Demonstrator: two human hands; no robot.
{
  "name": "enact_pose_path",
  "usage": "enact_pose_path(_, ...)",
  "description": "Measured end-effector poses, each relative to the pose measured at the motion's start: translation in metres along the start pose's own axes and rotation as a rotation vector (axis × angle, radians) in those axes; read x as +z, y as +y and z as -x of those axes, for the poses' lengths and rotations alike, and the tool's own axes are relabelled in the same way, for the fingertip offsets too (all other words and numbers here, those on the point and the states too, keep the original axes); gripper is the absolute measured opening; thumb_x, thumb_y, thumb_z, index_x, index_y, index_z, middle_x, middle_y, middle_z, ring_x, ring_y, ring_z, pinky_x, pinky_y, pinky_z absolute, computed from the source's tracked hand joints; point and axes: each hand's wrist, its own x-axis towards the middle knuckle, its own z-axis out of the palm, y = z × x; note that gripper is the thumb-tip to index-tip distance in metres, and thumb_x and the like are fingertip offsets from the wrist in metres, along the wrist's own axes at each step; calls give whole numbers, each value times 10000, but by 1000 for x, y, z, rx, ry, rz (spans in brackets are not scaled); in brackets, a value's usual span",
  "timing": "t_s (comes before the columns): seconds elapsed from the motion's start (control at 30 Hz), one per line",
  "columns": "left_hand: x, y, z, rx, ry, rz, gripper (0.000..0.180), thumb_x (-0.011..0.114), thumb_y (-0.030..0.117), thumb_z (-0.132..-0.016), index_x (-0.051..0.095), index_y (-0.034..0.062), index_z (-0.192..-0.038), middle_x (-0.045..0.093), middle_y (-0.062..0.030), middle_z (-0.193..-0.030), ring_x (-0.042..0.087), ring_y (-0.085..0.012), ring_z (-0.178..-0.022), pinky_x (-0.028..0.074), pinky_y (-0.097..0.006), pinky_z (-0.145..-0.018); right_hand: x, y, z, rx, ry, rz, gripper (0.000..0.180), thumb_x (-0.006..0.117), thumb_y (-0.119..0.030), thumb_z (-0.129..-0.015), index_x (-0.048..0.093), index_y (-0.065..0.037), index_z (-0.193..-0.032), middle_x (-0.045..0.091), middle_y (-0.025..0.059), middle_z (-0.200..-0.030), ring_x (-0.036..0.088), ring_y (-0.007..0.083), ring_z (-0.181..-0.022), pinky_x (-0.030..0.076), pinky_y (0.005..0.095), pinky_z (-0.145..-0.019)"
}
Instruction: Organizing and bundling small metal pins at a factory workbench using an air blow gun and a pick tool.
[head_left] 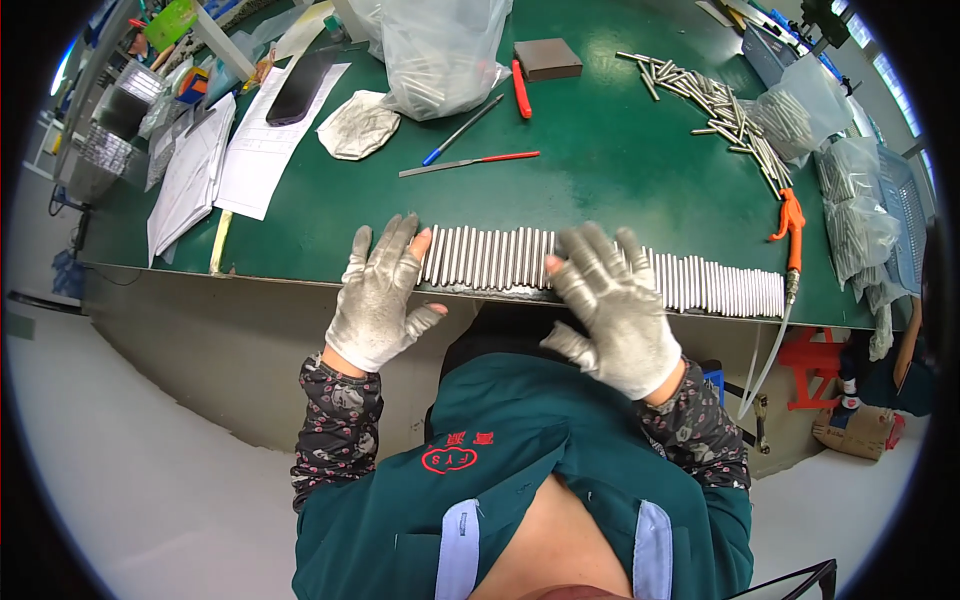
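A long row of metal pins (490, 258) lies side by side along the front edge of the green table. My left hand (380, 290), in a grey-stained white glove with bare fingertips showing, lies flat at the row's left end, its index finger against the outermost pin. Over the middle of the row rests my right hand (615, 305), gloved alike, fingers spread on top of the pins and hiding some of them. Neither hand grips anything. To the right, the pins (715, 283) run on to the table's right part.
Loose pins (725, 115) lie heaped at the back right, near an orange air gun (790, 230) and bagged pins (855, 225). Farther back are a file (470, 163), a pen (462, 130), red-handled tool (521, 90), grey block (548, 59), plastic bag (440, 60), phone (300, 88) and papers (265, 165).
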Motion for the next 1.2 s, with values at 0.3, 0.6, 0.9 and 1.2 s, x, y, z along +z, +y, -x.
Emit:
enact_pose_path(0.3, 6, -11, 1, -86, 335, 146, 428, 700, 222, -697, 537, 59, -1058, 549, -131, -1091, 519, -333, -1040, 387, -448, -889, 7, 1, 12, 94, -36, 41, 551, 562, -447, -787, 543, -52, -1172, 479, 171, -1264, 351, 365, -1254, 221, 527, -1042)
enact_pose_path(0.6, 8, -17, 7, -125, 400, 167, 342, 703, 132, -670, 552, 58, -969, 563, -112, -1047, 528, -321, -1009, 396, -431, -862, 3, 11, 21, 185, 165, 27, 440, 574, -425, -783, 624, -62, -1026, 505, 184, -1219, 388, 379, -1213, 229, 514, -1036)
enact_pose_path(0.9, 7, -18, 5, -115, 352, 160, 220, 662, 119, -723, 560, 35, -898, 569, -134, -1034, 538, -315, -990, 406, -405, -863, 1, 17, 23, 230, 297, -20, 362, 612, -364, -776, 654, -69, -981, 531, 198, -1198, 428, 384, -1186, 281, 488, -1015)
enact_pose_path(1.2, 1, -22, 1, -90, 350, 123, 265, 701, 94, -658, 555, 51, -875, 558, -93, -927, 538, -292, -877, 426, -402, -766, 2, 5, 9, 229, 277, -28, 282, 623, -258, -755, 649, -36, -926, 555, 168, -1151, 461, 355, -1159, 296, 499, -1002)
